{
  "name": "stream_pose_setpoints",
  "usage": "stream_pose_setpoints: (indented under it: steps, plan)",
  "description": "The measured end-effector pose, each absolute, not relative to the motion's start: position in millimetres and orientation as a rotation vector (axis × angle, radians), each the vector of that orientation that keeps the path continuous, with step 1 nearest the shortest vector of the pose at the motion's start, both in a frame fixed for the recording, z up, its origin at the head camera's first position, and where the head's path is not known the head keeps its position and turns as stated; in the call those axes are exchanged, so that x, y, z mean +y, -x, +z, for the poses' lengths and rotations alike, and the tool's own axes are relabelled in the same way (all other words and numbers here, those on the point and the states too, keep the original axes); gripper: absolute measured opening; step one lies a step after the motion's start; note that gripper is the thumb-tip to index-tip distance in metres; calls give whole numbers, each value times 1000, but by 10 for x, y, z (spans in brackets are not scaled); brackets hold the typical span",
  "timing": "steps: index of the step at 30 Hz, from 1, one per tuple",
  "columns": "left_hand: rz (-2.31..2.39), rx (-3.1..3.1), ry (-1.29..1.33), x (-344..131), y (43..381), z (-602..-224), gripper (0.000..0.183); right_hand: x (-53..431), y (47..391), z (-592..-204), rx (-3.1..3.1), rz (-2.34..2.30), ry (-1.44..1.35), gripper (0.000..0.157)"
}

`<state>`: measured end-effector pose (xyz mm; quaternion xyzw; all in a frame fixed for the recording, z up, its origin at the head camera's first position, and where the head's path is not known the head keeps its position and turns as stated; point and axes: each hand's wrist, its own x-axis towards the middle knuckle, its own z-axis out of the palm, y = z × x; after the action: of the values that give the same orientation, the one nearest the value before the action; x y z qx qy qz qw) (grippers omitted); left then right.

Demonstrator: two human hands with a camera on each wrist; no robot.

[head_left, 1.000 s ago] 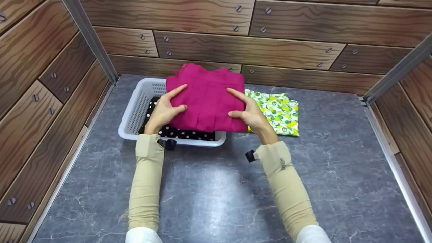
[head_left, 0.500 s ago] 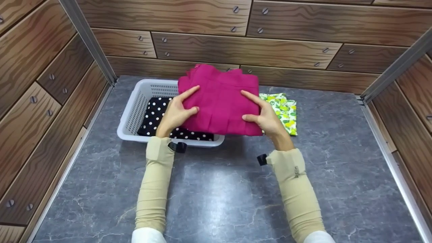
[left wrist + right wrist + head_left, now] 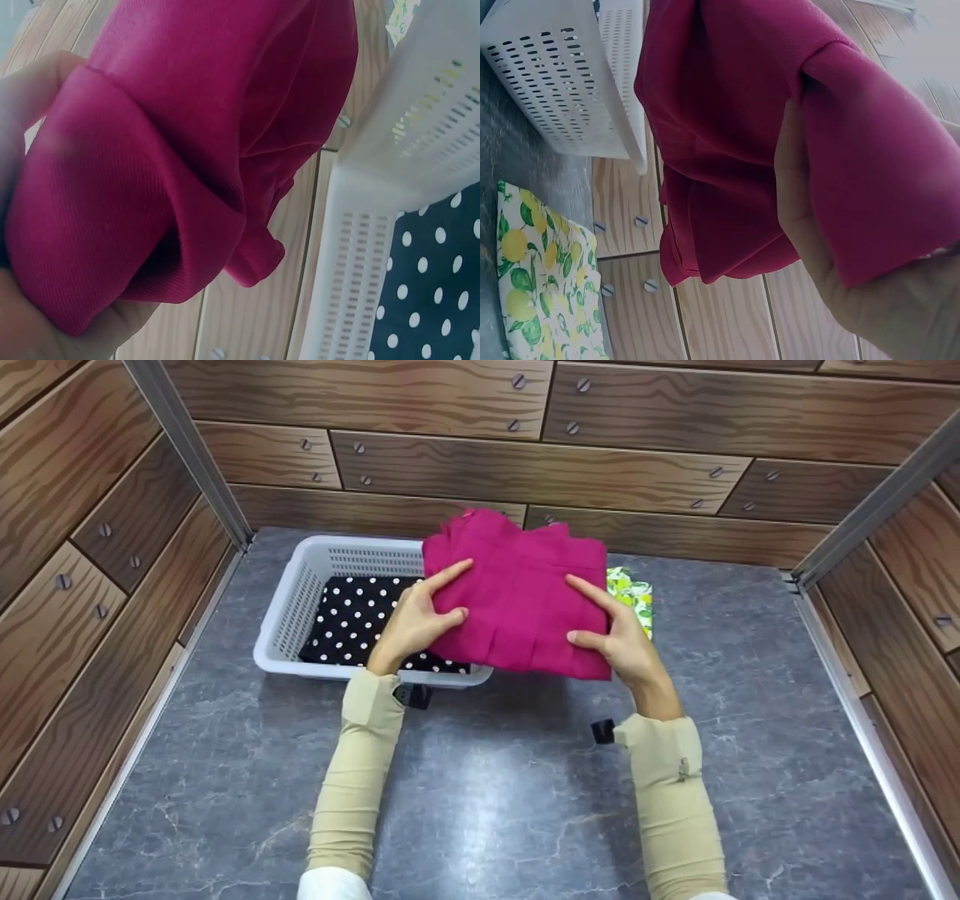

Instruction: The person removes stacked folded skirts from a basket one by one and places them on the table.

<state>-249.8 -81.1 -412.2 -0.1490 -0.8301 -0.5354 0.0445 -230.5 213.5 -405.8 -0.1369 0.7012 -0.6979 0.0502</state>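
Note:
A folded magenta cloth garment (image 3: 521, 600) is held up between both hands, over the basket's right end and the floor beside it. My left hand (image 3: 420, 619) grips its left edge, thumb and a finger on top. The right hand (image 3: 626, 641) grips the opposite edge the same way; in the right wrist view other fingers (image 3: 799, 172) curl beneath the cloth. Loose folds hang from the garment's underside in the left wrist view. Inside the white plastic basket (image 3: 274, 619) lies a black cloth with white dots (image 3: 352, 619), partly hidden by the left hand and garment.
A folded lemon-print cloth (image 3: 547, 277) lies on the grey marbled floor (image 3: 480, 810) to the right of the basket, mostly hidden by the garment in the head view. Wood-patterned walls (image 3: 540, 472) stand behind and on both sides.
Both hands have moved right and slightly nearer with the magenta garment. More of the dotted cloth in the basket now shows, and less of the lemon-print cloth.

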Motion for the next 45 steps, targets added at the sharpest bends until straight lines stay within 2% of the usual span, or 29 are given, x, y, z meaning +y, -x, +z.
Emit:
stream_pose_setpoints:
  steps: [22,33,45]
  plan:
    - [-1646,-2536,577,-309,2258,-4322,68,2647,1944,-4201,2238,-2128,400,70]
    - [-1757,-2543,604,-77,1926,-4617,72,2913,1674,-4432,2318,-2034,429,71]
    - [-1762,-2637,673,164,1580,-5095,70,3225,1322,-4862,2369,-1816,403,71]
